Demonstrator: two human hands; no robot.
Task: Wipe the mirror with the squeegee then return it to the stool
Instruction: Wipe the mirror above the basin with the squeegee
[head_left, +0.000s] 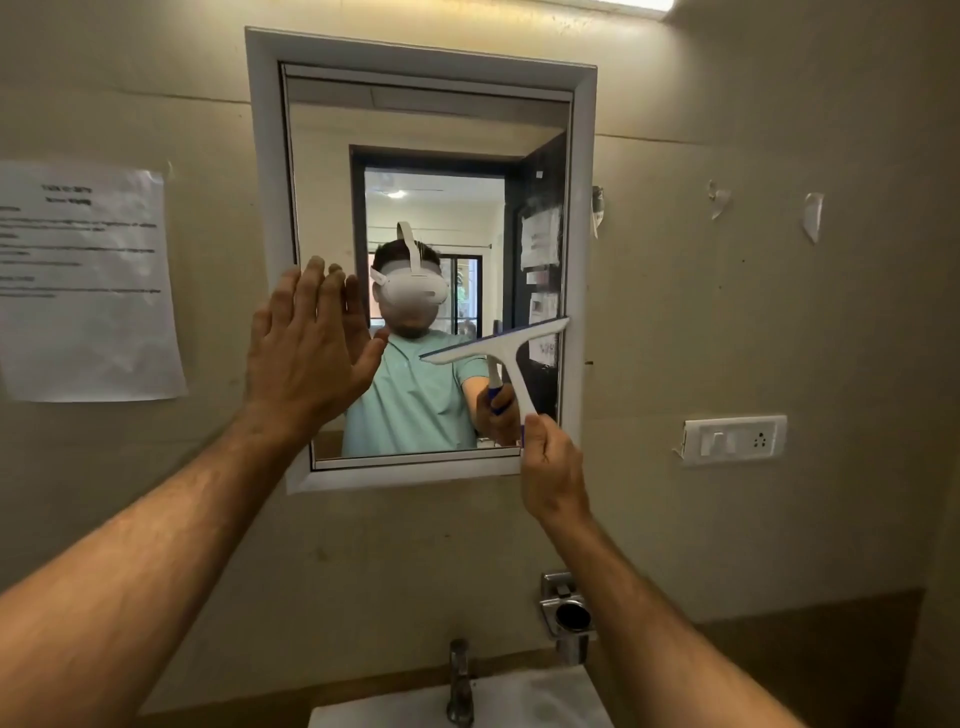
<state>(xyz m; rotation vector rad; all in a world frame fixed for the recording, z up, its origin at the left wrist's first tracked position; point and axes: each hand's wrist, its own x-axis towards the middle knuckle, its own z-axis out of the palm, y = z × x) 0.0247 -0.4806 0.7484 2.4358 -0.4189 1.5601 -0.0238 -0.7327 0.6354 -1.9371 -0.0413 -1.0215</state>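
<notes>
A white-framed mirror (332, 208) hangs on the beige wall straight ahead. My right hand (550, 467) grips the lower end of a white squeegee (506, 351) with a blue handle end. Its blade lies tilted against the lower right of the glass, right end higher. My left hand (306, 348) is flat and open, fingers up, resting against the mirror's lower left edge. The stool is out of view.
Below the mirror are a white sink (545, 701) with a metal tap (460, 680) and a metal wall holder (569, 613). A switch plate (732, 439) is on the right wall, a paper notice (83, 280) on the left.
</notes>
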